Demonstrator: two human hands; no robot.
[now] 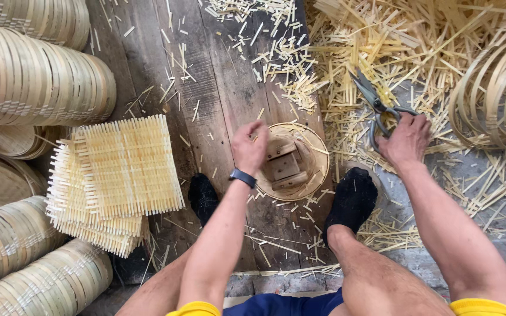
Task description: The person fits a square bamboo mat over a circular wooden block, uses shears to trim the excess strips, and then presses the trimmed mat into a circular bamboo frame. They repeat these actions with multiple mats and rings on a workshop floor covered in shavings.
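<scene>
The left hand reaches forward with the forearm nearly straight, wrist bent down and fingers curled loosely together at the near-left rim of a round bamboo basket; whether it pinches a strip or only touches the rim cannot be told, since the fingertips are turned away from the camera. A dark watch sits on that wrist. The basket lies on the wooden floorboards between 2 feet in black socks, with a wooden block form set inside it. The right hand stretches out to the right, palm down, closed around the looped handles of metal shears, whose blades point up and left over a litter of bamboo offcuts. The shear handles are partly covered by the fingers. At left a stack of square woven mats rests beside rows of stacked bamboo rings, which run out of view at the edge. More bamboo hoops at far right are cut off too.
</scene>
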